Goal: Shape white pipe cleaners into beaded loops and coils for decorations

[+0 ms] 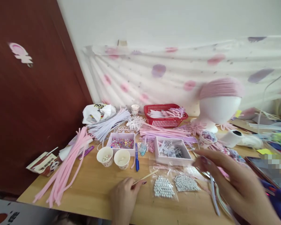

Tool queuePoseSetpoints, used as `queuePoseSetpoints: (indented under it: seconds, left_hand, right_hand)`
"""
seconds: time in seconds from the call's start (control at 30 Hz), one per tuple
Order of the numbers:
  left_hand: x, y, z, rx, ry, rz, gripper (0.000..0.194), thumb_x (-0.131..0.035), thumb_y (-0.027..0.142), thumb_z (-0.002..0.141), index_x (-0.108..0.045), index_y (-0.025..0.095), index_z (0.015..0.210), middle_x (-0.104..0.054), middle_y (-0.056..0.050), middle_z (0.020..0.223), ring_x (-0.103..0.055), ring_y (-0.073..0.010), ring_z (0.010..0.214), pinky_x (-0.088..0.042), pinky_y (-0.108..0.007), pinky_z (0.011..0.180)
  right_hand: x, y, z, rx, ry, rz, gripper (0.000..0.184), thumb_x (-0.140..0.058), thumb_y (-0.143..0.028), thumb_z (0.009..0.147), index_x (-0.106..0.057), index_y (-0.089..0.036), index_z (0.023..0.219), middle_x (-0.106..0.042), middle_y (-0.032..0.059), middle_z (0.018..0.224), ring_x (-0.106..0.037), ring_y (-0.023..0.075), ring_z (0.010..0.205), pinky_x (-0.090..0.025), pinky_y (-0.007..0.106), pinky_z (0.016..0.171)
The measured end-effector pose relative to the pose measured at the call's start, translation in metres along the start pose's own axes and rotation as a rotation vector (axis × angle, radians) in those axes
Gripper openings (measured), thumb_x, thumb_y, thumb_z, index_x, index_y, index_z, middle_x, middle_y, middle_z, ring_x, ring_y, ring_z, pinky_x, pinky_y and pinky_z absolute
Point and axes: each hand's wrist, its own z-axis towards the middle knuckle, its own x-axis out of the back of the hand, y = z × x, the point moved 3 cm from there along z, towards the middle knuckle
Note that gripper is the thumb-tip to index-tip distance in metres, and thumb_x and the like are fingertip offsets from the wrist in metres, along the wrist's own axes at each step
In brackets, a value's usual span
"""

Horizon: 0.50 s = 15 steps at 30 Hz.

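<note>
My left hand (124, 195) rests low over the middle of the table. Its thumb and fingers close around a thin pale wooden stick (146, 177) that points up and to the right. Right of it lie two clear bags of white pearl beads (164, 187). My right hand (234, 181) is raised over the right side, slightly blurred, with thumb and forefinger pinched together near a white box of silvery charms (172, 151). Whatever sits in that pinch is too small to make out. Below this hand a pale curved strip (214, 195) lies on the table.
Pink fuzzy stems (67, 168) lie at left. Two paper cups (105, 156) stand by a box of colourful beads (122, 142) and a blue pen (137, 157). Behind are a red basket (165, 122) and a white head form (219, 109). A phone (264, 170) lies at right.
</note>
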Motion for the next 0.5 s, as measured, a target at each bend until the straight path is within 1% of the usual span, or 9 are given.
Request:
queuePoseSetpoints:
  seconds: [0.07, 0.1, 0.2, 0.27, 0.33, 0.4, 0.5]
  left_hand:
    - [0.0, 0.0, 0.0, -0.013, -0.011, -0.042, 0.038, -0.058, 0.043, 0.091, -0.064, 0.023, 0.06, -0.069, 0.001, 0.06, -0.065, -0.0163, 0.056, -0.028, -0.028, 0.05]
    - [0.0, 0.0, 0.0, -0.021, -0.025, -0.07, 0.035, -0.056, 0.039, 0.093, -0.066, 0.024, 0.063, -0.07, 0.001, 0.063, -0.066, -0.0161, 0.058, -0.029, -0.028, 0.05]
    - [0.002, 0.0, -0.001, -0.06, -0.072, -0.154, 0.031, -0.052, 0.032, 0.096, -0.069, 0.025, 0.071, -0.073, 0.002, 0.068, -0.068, -0.0161, 0.061, -0.032, -0.027, 0.051]
    - [0.004, -0.001, -0.001, -0.088, -0.063, -0.19, 0.029, -0.05, 0.029, 0.097, -0.069, 0.025, 0.075, -0.074, 0.002, 0.071, -0.069, -0.0164, 0.062, -0.035, -0.026, 0.052]
    - [0.006, -0.001, -0.002, -0.115, -0.031, -0.21, 0.029, -0.047, 0.026, 0.097, -0.07, 0.025, 0.08, -0.076, 0.002, 0.076, -0.07, -0.0166, 0.064, -0.037, -0.026, 0.052]
    - [0.008, -0.001, -0.002, -0.146, -0.006, -0.217, 0.029, -0.045, 0.025, 0.098, -0.071, 0.026, 0.083, -0.076, 0.001, 0.08, -0.071, -0.0168, 0.066, -0.04, -0.025, 0.053]
    - [0.009, 0.001, -0.002, -0.189, -0.003, -0.217, 0.03, -0.044, 0.023, 0.097, -0.07, 0.026, 0.082, -0.076, 0.001, 0.077, -0.071, -0.017, 0.066, -0.042, -0.025, 0.054]
  right_hand:
    - [-0.025, -0.013, 0.039, 0.064, -0.108, 0.075, 0.024, -0.043, -0.027, 0.1, -0.058, -0.027, 0.119, -0.071, 0.0033, 0.083, -0.068, 0.0172, 0.069, -0.053, 0.028, 0.059]
    - [-0.039, -0.019, 0.06, 0.117, -0.204, 0.059, 0.025, -0.044, -0.024, 0.099, -0.06, -0.024, 0.119, -0.072, 0.0038, 0.087, -0.068, 0.0173, 0.072, -0.053, 0.029, 0.064]
    - [-0.084, -0.029, 0.116, 0.293, -0.463, -0.008, 0.027, -0.047, -0.013, 0.095, -0.065, -0.018, 0.115, -0.074, 0.0058, 0.093, -0.068, 0.0168, 0.079, -0.051, 0.028, 0.071]
    - [-0.109, -0.029, 0.146, 0.345, -0.561, -0.132, 0.028, -0.047, -0.01, 0.095, -0.065, -0.015, 0.116, -0.074, 0.0076, 0.097, -0.069, 0.016, 0.084, -0.05, 0.026, 0.077]
    - [-0.131, -0.028, 0.171, 0.329, -0.582, -0.179, 0.027, -0.051, -0.008, 0.092, -0.066, -0.012, 0.115, -0.075, 0.0107, 0.097, -0.069, 0.0191, 0.088, -0.049, 0.028, 0.079]
    - [-0.152, -0.03, 0.192, 0.331, -0.594, -0.214, 0.027, -0.052, -0.009, 0.092, -0.067, -0.012, 0.114, -0.074, 0.0133, 0.105, -0.068, 0.0219, 0.095, -0.048, 0.031, 0.083]
    - [-0.19, -0.036, 0.22, 0.344, -0.613, -0.266, 0.026, -0.051, -0.01, 0.095, -0.066, -0.012, 0.116, -0.071, 0.0134, 0.109, -0.066, 0.0228, 0.102, -0.049, 0.034, 0.089]
